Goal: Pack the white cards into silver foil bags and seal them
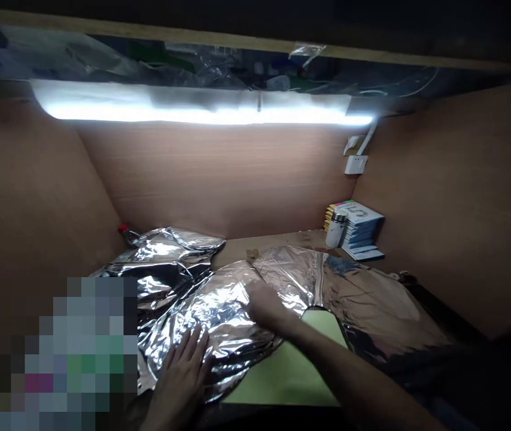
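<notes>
A crumpled sheet of silver foil [206, 311] covers most of the desk, with a second, folded mass of foil [166, 257] behind it at the left. My left hand [181, 371] lies flat on the near foil, fingers spread and holding nothing. My right hand [267, 305] rests on the foil's upper part, a little farther away. Its fingers are mostly hidden, so any grip is impossible to make out. To the right, a duller, bronze-looking stretch of foil [367, 305] spreads toward the desk's edge. A pale green sheet [286, 371] shows under my right forearm.
A stack of blue-and-white books [363, 230] and a metal-capped bottle [336, 228] stand at the back right. A red-capped bottle [127, 234] sits behind the foil. Wooden panels enclose the desk on three sides. A pixelated patch hides the lower left.
</notes>
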A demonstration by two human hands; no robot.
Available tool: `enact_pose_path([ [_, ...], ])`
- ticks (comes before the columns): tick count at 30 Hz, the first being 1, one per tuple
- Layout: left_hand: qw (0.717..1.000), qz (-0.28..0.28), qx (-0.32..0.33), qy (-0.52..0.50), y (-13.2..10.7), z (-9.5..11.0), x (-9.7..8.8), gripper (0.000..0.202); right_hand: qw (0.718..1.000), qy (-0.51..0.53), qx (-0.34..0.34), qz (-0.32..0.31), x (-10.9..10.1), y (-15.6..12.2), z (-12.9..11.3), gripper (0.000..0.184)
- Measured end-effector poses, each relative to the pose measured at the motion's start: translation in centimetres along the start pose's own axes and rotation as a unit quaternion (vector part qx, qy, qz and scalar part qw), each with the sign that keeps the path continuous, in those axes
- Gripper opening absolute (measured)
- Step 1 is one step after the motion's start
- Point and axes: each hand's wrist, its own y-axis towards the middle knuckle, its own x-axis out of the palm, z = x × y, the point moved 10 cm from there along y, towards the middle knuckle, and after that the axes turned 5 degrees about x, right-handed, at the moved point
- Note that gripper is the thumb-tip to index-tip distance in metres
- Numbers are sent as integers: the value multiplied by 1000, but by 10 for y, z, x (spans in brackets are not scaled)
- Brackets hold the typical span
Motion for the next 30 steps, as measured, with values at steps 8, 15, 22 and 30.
enact_pose_path([
  [8,999,12,41,0,-8,0,3,88,965,212,134,-78,-39,23,54,8],
  [15,935,352,2,-45,-24,-28,-116,57,867,497,19,-38,-143,102,-35,18],
  [22,932,330,144,48,-12,83,-138,76,790,605,97,-16,-150,-27,113,34],
  [30,963,31,269,11,24,251,-15,26,905,341,244,-71,-118,-136,316,51],
])
